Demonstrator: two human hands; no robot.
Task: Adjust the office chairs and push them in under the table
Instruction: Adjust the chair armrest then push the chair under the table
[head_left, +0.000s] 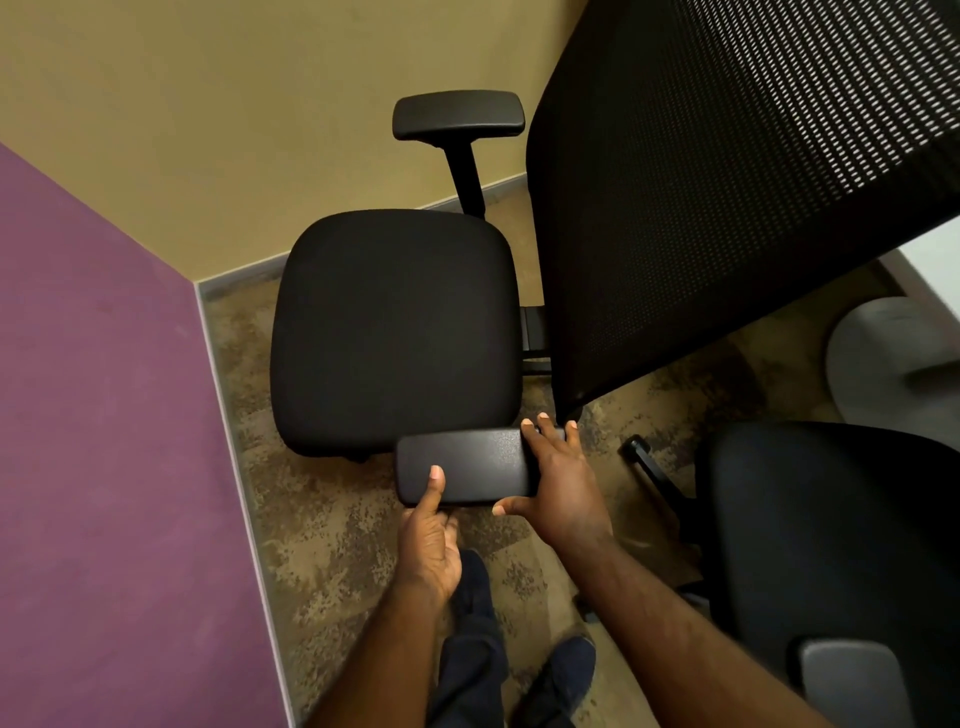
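1. The chair stands in a corner of the room, its black seat facing up and its mesh back rising at the right.
2. Its near armrest lies just beside the seat's near edge; the far armrest stands on a post beyond the seat.
3. The left hand grasps the near armrest at its near left edge, thumb pressed on top, the other fingers curled underneath.
4. The right hand grasps the armrest's right end, fingers over the far edge, thumb along the near edge.
5. A second chair stands at the right, near the first, with a grey armrest pad at the lower right.
6. A pale tabletop shows at the right edge, behind the mesh back.
7. The floor is mottled brown carpet; the walls are purple at left and tan beyond.
8. The person's dark trouser leg and shoe show below the arms.
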